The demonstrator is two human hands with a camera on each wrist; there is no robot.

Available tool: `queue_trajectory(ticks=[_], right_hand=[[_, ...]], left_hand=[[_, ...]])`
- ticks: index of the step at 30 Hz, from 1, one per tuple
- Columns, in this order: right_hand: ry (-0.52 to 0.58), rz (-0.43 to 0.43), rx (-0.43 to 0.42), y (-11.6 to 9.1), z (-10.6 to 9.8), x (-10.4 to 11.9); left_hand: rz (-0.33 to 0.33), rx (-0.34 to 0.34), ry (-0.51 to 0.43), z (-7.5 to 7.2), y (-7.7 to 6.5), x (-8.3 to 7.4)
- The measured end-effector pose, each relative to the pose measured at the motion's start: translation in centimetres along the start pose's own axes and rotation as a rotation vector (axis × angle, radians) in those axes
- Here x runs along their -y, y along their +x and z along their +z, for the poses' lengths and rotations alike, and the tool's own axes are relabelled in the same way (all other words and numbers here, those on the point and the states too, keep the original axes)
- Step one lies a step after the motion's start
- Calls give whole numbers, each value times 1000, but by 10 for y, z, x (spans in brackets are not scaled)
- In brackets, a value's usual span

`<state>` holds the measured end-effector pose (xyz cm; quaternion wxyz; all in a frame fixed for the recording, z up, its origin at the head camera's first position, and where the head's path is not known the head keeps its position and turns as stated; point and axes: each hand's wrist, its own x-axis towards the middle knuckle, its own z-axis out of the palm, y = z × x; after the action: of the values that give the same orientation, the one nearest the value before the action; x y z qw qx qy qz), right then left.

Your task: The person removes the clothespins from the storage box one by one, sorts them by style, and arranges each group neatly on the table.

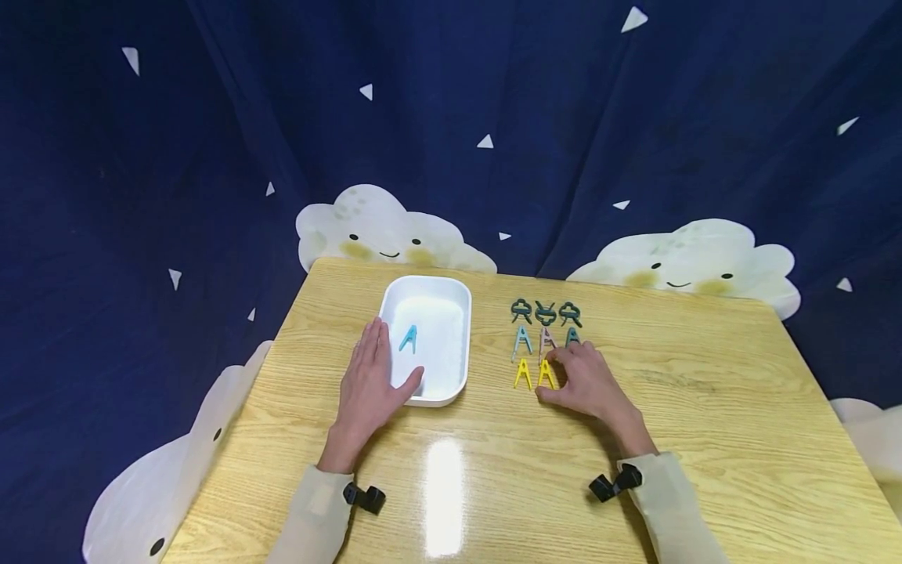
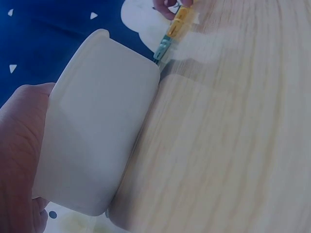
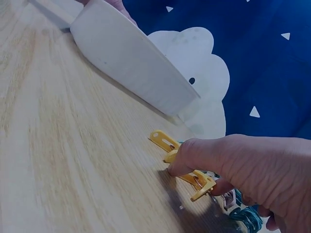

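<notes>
My left hand (image 1: 366,392) lies along the left side of a white plastic tray (image 1: 467,345), its fingers straight and thumb spread over the near rim. One light blue clothespin (image 1: 409,338) lies inside the tray. Thumb and index finger of my right hand (image 1: 588,384) pinch a yellow clothespin (image 1: 546,374) lengthwise; the thumb partly covers it in the right wrist view. To its left lies another yellow clothespin (image 1: 522,374). Just beyond are a light blue clothespin (image 1: 521,341), a pinkish one (image 1: 546,338) and a teal one (image 1: 573,336), which the right hand partly hides.
Three dark green clips (image 1: 546,312) form the farthest row, right of the tray. All stand on a wooden table (image 1: 514,462) whose back edge meets a dark blue curtain (image 1: 451,102) with clouds and white triangles. A bright reflection crosses the tabletop in front of the tray.
</notes>
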<state>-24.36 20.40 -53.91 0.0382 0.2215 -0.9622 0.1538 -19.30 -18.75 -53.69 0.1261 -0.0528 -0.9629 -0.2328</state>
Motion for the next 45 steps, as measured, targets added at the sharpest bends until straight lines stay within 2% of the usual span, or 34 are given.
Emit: queue_trajectory(ticks=[10, 18, 26, 34, 45], right_hand=[[0, 4, -24, -2, -2, -2], [-6, 21, 5, -3, -4, -1], [30, 7, -11, 1, -8, 4], [60, -54, -23, 14, -11, 25], [108, -144, -99, 46, -16, 64]], left_hand=[[3, -10, -3, -1, -1, 0], [2, -16, -2, 0, -2, 3], [-4, -6, -8, -1, -2, 3], [-5, 2, -4, -1, -2, 2], [-2, 7, -5, -1, -1, 0]])
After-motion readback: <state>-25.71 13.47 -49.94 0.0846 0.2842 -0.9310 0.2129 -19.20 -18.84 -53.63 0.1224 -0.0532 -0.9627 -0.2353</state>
